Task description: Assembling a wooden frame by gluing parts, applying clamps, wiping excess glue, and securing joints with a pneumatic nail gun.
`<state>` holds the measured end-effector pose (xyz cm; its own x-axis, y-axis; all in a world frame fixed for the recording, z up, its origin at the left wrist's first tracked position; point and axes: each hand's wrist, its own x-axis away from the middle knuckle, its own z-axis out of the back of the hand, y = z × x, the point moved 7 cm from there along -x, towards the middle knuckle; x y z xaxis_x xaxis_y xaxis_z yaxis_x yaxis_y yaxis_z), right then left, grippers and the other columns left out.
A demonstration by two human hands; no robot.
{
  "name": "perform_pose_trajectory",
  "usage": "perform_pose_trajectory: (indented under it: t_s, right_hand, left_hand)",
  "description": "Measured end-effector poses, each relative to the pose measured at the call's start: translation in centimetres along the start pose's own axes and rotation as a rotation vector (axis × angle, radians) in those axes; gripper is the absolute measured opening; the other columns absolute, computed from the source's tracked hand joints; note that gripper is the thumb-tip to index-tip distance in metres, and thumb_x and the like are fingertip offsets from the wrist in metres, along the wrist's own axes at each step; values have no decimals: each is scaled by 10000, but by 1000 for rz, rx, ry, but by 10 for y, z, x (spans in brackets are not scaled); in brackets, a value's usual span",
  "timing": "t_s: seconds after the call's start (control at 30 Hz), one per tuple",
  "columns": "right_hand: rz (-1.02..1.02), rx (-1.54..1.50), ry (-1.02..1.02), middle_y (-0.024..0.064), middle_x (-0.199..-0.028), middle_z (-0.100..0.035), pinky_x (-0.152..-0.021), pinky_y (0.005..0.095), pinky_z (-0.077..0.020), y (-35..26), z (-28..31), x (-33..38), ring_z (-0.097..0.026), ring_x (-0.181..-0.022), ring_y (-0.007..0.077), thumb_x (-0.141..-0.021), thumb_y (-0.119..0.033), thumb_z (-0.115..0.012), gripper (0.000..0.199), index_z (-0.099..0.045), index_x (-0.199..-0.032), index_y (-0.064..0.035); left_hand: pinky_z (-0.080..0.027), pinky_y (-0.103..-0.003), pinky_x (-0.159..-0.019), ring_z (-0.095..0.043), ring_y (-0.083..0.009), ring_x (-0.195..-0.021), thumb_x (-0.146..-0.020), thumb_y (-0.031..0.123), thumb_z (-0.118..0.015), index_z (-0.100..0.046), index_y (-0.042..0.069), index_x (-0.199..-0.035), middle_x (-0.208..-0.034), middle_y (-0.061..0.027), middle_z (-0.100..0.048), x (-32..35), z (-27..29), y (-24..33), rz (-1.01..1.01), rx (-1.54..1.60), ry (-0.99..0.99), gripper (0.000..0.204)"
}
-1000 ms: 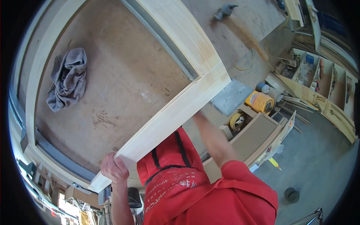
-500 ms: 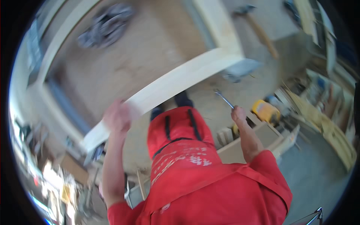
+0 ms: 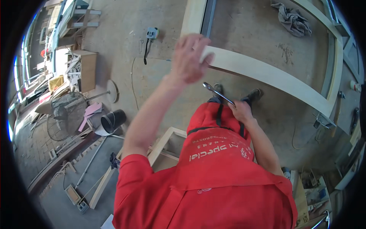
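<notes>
My left hand (image 3: 190,57) is over the near left corner of a large pale wooden frame (image 3: 263,72), its fingers outstretched and the thumb apart. It appears to touch the wood there, though the contact under the palm is hidden. Lower and to the right, my right hand (image 3: 241,111) is closed round the shank of a shiny metal wrench (image 3: 219,93). The wrench's head points up and left, just short of the frame's near rail and apart from it. A grey strip runs along the inside of the frame's side rails.
A tape measure (image 3: 151,33) lies on the floor left of the frame. Inside the frame is a crumpled grey cloth (image 3: 292,21). A hammer (image 3: 338,110) lies beyond its right end. At left are a fan (image 3: 66,110), a black bucket (image 3: 113,120) and a smaller wooden frame (image 3: 162,147).
The view has swung left, so the frame appears further right. My left hand has gone from the near rail to the left corner. The wrench stays in my right hand, now nearer my body.
</notes>
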<state>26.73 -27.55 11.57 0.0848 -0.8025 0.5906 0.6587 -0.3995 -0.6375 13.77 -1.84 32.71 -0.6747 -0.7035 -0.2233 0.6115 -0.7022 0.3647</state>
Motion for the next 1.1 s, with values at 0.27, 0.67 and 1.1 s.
perform_pose_trajectory:
  t_s: [0.27, 0.67, 1.1]
  right_hand:
    - [80, -17, -87, 249, -881, -711, -788, 559, -541, -44, -22, -57, -690, -892, 461, -1018, -420, -585, 400, -699, -977, -39]
    - [129, 65, -293, 242, -997, -736, -900, 544, -543, -35, -55, -139, -706, -980, 438, -1021, -439, -570, 412, -707, -1044, -51]
    - [-177, 23, -613, 235, -882, -740, -749, 494, -582, -142, 55, -54, -738, -845, 386, -984, -285, -626, 316, -686, -898, 13]
  left_hand:
    - [-435, -494, -1108, -533, -388, -1329, -990, 391, -630, -658, 78, -1282, -1346, -180, -607, 9, -19, -67, -17, -10, -272, 429]
    - [-443, -512, -1101, -527, -396, -1333, -958, 345, -658, -687, 74, -1234, -1353, -177, -602, -10, -19, -54, -52, -7, -270, 388]
    - [-399, -547, -1085, -530, -360, -1296, -910, 369, -681, -706, 91, -1064, -1221, -158, -635, 5, -28, -70, -108, -8, -209, 319]
